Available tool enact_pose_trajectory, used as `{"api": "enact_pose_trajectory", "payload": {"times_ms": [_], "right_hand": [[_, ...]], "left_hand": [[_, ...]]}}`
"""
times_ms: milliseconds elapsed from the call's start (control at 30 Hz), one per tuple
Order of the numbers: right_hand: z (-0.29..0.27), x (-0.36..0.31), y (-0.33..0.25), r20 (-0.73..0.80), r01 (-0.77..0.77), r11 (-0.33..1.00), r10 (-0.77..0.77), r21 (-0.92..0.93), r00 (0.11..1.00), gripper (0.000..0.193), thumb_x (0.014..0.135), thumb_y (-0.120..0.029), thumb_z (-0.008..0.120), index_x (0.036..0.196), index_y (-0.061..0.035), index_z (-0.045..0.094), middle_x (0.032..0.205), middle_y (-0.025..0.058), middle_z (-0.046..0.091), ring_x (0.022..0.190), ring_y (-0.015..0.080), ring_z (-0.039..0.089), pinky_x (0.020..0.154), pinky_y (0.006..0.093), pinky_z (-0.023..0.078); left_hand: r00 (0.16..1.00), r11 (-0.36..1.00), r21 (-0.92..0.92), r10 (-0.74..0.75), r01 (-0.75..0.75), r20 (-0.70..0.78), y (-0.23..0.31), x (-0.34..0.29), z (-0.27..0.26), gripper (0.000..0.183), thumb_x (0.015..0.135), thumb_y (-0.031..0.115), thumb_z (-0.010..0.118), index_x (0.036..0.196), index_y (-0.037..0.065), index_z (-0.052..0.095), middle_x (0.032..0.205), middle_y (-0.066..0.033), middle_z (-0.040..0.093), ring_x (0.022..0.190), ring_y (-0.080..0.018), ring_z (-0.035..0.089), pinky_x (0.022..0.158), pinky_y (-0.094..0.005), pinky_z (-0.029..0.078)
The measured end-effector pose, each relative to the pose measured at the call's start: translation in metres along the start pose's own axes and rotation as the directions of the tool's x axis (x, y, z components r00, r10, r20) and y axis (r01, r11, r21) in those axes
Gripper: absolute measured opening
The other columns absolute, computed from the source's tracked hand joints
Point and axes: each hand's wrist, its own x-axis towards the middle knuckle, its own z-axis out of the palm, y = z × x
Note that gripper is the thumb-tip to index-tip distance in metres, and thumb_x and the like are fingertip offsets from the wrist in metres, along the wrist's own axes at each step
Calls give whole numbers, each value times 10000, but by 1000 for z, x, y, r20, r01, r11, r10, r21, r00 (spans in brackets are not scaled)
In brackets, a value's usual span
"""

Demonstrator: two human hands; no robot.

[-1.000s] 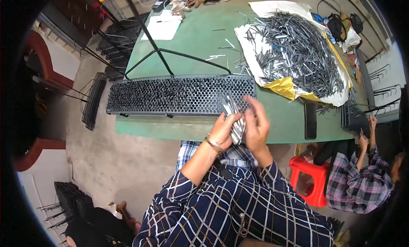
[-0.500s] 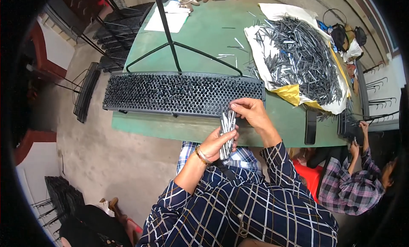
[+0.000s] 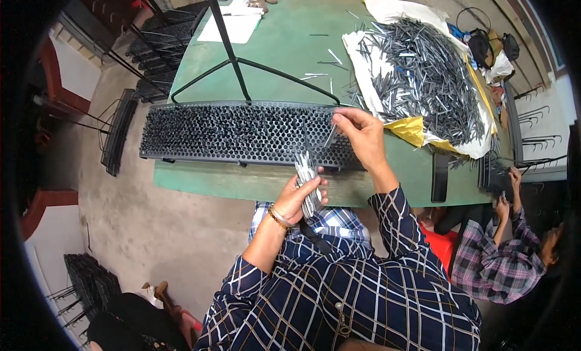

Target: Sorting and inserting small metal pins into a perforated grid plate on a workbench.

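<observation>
A bundle of thin grey metal strips (image 3: 307,178) is wrapped in the fingers of my left hand (image 3: 298,198), in front of the rack's near edge. My right hand (image 3: 362,136) pinches a single grey metal strip (image 3: 331,135) between thumb and fingertips, over the right part of a long black perforated rack (image 3: 242,133). Rows of round holes cover the rack, and dark pieces stand in many of those at the left and middle. From its far edge rises a black rod frame (image 3: 237,72). I cannot tell whether the pinched strip touches a hole.
On the green table (image 3: 290,36), a white and yellow sack (image 3: 407,130) lies spread under a heap of similar strips (image 3: 423,78). A black phone-like slab (image 3: 440,178) lies near the front edge. At the right, a co-worker (image 3: 499,254) handles another rack. More racks (image 3: 121,133) stand at left.
My right hand has moved up from the bundle, now with one strip apart from it. My left hand has shifted slightly left with the bundle. The view has moved a little.
</observation>
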Motion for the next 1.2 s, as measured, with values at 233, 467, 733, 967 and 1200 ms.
{"api": "enact_pose_trajectory", "payload": {"times_ms": [233,467,733,967,1200], "right_hand": [[0,-9,13,80,-74,997,76,-27,994,189,839,-110,661,987,7,666,834,40,675,713,73,604,628,205,478],[5,-26,-4,145,-35,999,34,0,989,175,836,-74,655,989,10,666,869,62,684,783,87,622,680,206,490],[12,-62,-5,240,-29,997,46,-75,970,189,800,-84,678,959,17,681,886,73,687,768,95,619,679,230,495],[3,-13,-8,-151,139,988,-148,-65,977,159,828,-41,647,973,21,671,878,64,679,769,101,616,696,213,486],[16,19,16,-27,399,865,-426,-306,904,162,814,-70,664,962,-4,675,859,81,673,740,120,607,662,241,471]], "left_hand": [[1000,1000,5,3,-3,26,-4,0,1,329,909,177,574,1210,72,491,908,-36,572,697,-114,557,604,-269,516],[1000,987,-161,-7,4,-15,-4,-4,4,247,901,188,591,1111,76,525,852,-35,571,656,-115,544,534,-264,491],[992,995,-81,55,-64,-111,-10,-2,-2,176,895,182,587,1020,71,530,829,-51,575,633,-134,562,509,-276,501],[995,998,-44,34,-39,-95,-7,-4,5,193,892,160,578,1058,69,544,805,-57,588,661,-150,587,537,-286,518],[994,999,-38,-24,21,-103,-5,-9,18,253,918,162,536,1142,55,484,854,-73,579,718,-171,598,644,-355,566]]}}
